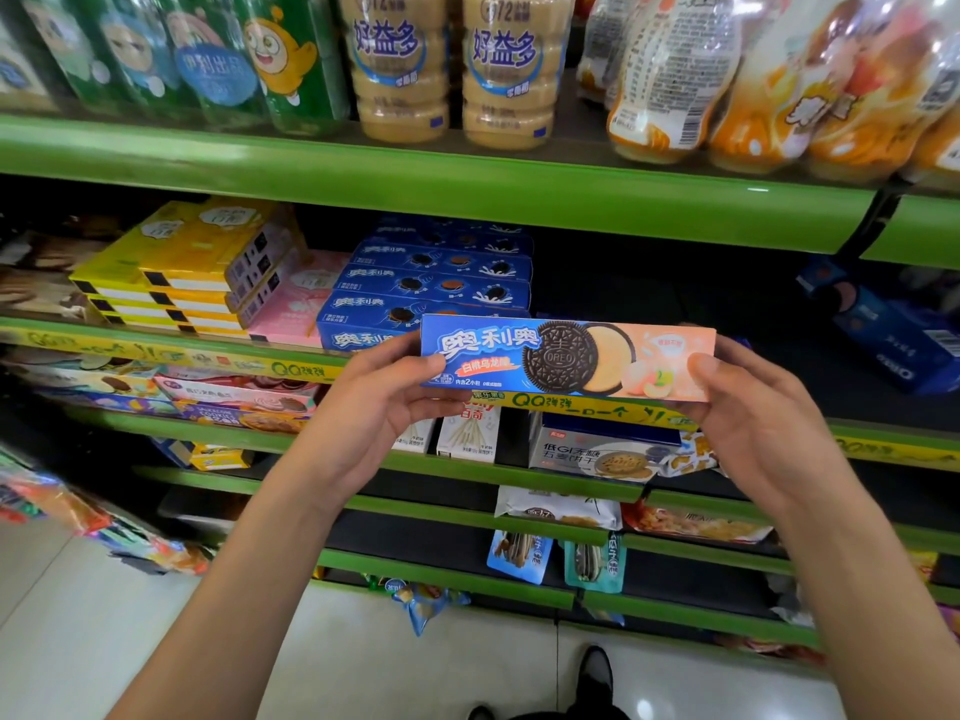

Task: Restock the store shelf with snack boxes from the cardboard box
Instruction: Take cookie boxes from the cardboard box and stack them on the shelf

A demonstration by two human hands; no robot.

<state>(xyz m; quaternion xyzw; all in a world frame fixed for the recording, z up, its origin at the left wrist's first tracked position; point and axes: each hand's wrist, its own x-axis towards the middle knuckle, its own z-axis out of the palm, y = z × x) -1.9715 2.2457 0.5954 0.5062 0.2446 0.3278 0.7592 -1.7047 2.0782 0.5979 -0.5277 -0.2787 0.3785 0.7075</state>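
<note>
Hands: both up in front of the shelf, one at each end of a single snack box.
Left hand [387, 394]: fingers curled under the blue end of the box, thumb pressed on its front face. It pinches that end so the box cannot tip.
Right hand [748, 402]: thumb on the front of the peach end, fingers wrapped behind, gripping. Two-ended hold keeps a long thin carton level and square.
Snack box [569, 358]: blue-and-peach sandwich-biscuit carton, held flat, long side horizontal, printed face toward me. Off the shelf, just in front of the shelf lip [597, 402] with the yellow price strip.
Why face out: I judge it is oriented to match the stock, so the label reads from the aisle.
Blue stack [434, 288]: same-brand blue cartons piled flat, just left of and behind my box.
Gap [665, 283]: dark bare shelf to the right of the blue stack; the likely slot, since it sits beside the matching brand.
Yellow and pink cartons [208, 272]: stacked further left, separate flavour group.
Loose blue carton [893, 335]: lies askew at far right of the same tier, apart from the stack.
Cardboard box: not in view.
Step, as I judge it: carton lifted and aligned, not yet set down.
Risk: pushing in crooked could nudge the blue stack.
</note>
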